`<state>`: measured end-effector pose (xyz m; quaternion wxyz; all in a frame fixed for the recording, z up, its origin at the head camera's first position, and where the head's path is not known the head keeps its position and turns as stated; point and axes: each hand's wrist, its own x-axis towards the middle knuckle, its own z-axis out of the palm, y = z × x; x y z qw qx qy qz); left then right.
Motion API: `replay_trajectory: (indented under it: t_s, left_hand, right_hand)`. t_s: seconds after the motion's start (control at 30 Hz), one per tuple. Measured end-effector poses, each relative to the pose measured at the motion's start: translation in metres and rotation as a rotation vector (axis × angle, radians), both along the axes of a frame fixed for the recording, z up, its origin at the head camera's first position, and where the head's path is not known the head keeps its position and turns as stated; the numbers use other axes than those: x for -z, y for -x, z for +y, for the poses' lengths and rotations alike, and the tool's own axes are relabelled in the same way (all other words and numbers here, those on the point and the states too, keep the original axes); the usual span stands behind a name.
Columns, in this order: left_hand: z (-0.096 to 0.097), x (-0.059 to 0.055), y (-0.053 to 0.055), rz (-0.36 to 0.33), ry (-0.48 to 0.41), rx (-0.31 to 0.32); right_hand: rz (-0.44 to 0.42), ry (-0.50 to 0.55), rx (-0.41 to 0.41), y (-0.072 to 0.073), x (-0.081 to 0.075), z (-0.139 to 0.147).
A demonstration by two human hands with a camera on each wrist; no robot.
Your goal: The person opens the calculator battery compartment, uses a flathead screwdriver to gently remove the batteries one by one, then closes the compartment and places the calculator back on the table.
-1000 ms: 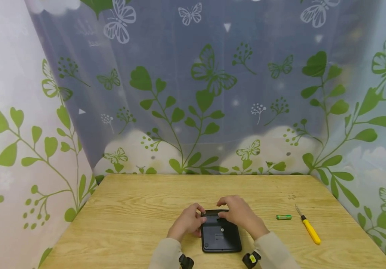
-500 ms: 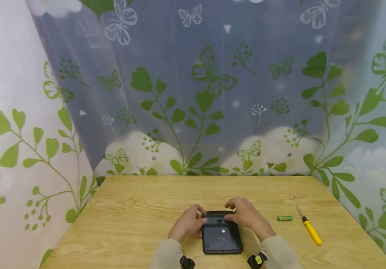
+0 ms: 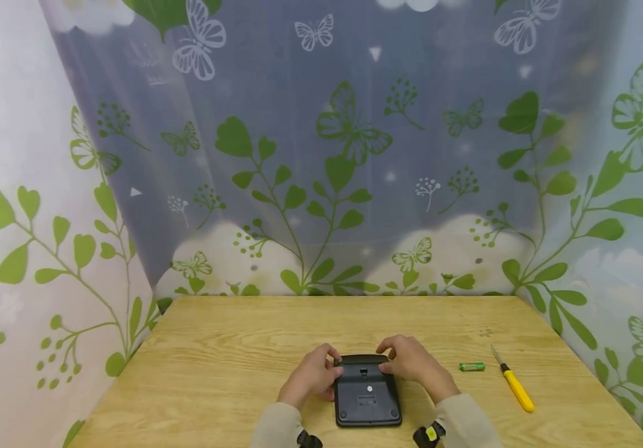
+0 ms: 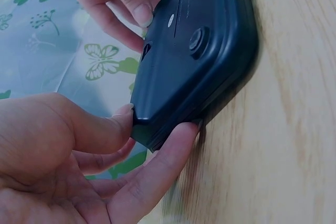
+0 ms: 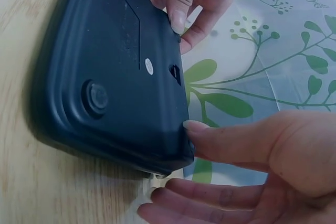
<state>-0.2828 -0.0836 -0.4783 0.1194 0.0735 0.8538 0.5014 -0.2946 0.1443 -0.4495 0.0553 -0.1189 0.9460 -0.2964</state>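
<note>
A black calculator (image 3: pixel 367 401) lies face down in the head view, its back showing round rubber feet, a small white round sticker and a dark slot near the far edge. My left hand (image 3: pixel 311 374) pinches its far left corner; in the left wrist view the thumb (image 4: pixel 113 132) is on the edge and a finger runs along the side. At the far right corner, my right hand (image 3: pixel 413 364) holds on with its thumb (image 5: pixel 220 140) on the back's edge. The other fingers of that hand are spread below the corner in the right wrist view.
To the right on the wooden table (image 3: pixel 231 339) lies a green battery (image 3: pixel 472 367). Beyond it is a screwdriver (image 3: pixel 516 387) with a yellow handle, its tip pointing away. Patterned curtains (image 3: pixel 276 186) with leaves and butterflies surround the table.
My right hand has moved right, from over the slot to the calculator's far right corner, uncovering the slot. My left hand has stayed at the left corner.
</note>
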Motion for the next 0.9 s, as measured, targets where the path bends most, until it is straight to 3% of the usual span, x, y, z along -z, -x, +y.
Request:
replay_trajectory:
  t_s: [0.17,0.4,0.67,0.9]
  left_hand:
    - [-0.0008,-0.0003,-0.0003,-0.001,-0.003,0.004]
    - [-0.0005,0.0003,-0.0012,-0.01,0.001,0.012]
    - [-0.0012,-0.0021,-0.0015,-0.007,-0.01,0.007]
    - [-0.002,-0.0046,-0.0006,-0.068,-0.004,-0.019]
  right_hand:
    - [-0.098,0.047,0.026,-0.0006,0.0018,0.0024]
    - [-0.136,0.056,0.027,0.0001,0.0055,0.0051]
    - [-0.118,0.058,0.025,0.0,0.0043,0.0034]
    - [-0.107,0.065,0.034,-0.0016,0.0032,0.0038]
